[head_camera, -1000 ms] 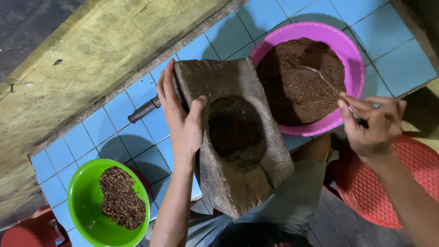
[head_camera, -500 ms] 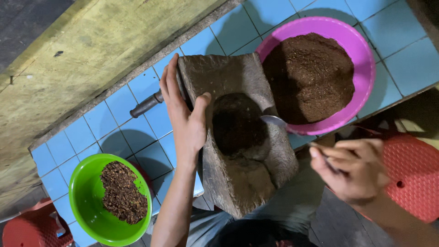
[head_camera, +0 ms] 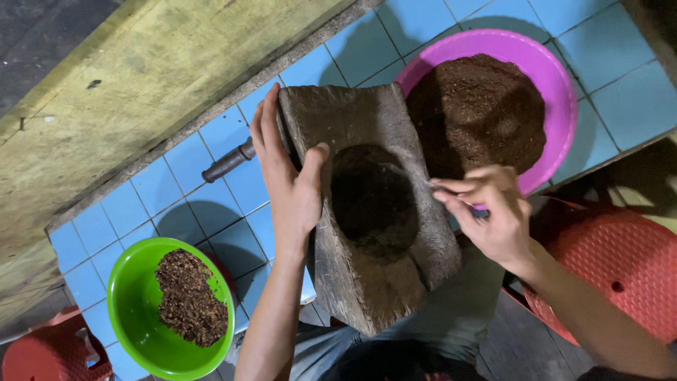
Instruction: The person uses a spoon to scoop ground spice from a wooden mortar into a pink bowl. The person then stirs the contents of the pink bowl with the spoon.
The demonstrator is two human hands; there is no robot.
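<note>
Blue-tiled tabletop (head_camera: 176,169) under dim light: right hand (head_camera: 493,212), pinched narrow on a thin spoon handle, has left the pink bowl (head_camera: 557,92) at 1 o'clock for the wooden mortar (head_camera: 367,212), centre, which the left hand (head_camera: 289,183) grips by its rim.

Bright overhead light, hard shadows on tiles (head_camera: 176,176), sharp focus, dim edges.

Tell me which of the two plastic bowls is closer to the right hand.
The pink bowl, holding fine dark powder, just beyond the right hand. The green bowl, with coarser brown bits, sits far off past the left arm.
</note>
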